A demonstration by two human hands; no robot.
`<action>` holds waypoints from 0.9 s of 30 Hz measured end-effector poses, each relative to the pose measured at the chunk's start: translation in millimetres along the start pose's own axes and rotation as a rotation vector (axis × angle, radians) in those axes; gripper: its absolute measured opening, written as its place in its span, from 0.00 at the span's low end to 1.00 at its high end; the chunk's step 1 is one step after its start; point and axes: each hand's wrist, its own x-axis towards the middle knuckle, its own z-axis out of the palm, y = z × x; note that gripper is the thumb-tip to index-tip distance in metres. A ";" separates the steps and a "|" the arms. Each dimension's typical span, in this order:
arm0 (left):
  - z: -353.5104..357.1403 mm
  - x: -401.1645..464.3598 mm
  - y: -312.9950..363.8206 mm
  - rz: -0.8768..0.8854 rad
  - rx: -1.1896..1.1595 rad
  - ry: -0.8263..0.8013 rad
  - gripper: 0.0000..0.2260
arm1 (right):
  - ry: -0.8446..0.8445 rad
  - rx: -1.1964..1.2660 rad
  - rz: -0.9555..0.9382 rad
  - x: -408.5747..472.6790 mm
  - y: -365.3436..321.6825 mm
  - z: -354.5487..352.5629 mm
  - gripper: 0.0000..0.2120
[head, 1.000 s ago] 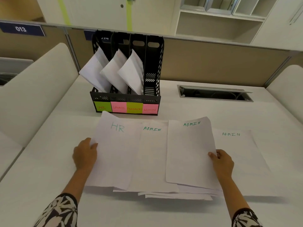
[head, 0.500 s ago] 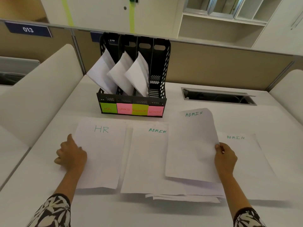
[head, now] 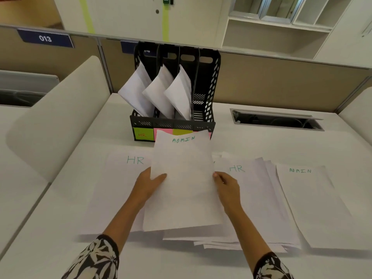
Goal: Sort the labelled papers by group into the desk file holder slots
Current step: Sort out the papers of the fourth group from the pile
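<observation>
Holding the ADMIN sheet (head: 182, 178) raised above the desk piles, left hand (head: 148, 183) and right hand (head: 226, 185) pinching its side edges. Best kept flat and square, then lowered into the empty rightmost slot (head: 202, 93) of the black file holder (head: 210, 109) beyond.

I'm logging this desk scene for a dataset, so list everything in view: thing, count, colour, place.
file holder: one, black, four slots, far middle of desk.
filed papers: three bundles, white, leaning in the three left slots; right slot shows none.
slot labels: green HR label plain; others mostly hidden behind the held sheet.
held ADMIN sheet: one, white, raised before the holder.
HR sheet: one, white, flat on the left.
paper pile: several sheets, white, HR on top, right of centre.
ADMIN sheet: one, white, far right.
desk: one, white.
cable slot: one, dark, far right of desk.
013 sign: one, blue, on partition.
left hand: grips held sheet's left edge.
right hand: grips its right edge.
</observation>
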 end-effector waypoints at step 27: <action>-48.0 4.6 -31.4 -0.041 0.021 0.073 0.05 | 0.575 -0.079 -0.124 48.9 -0.6 -85.3 0.12</action>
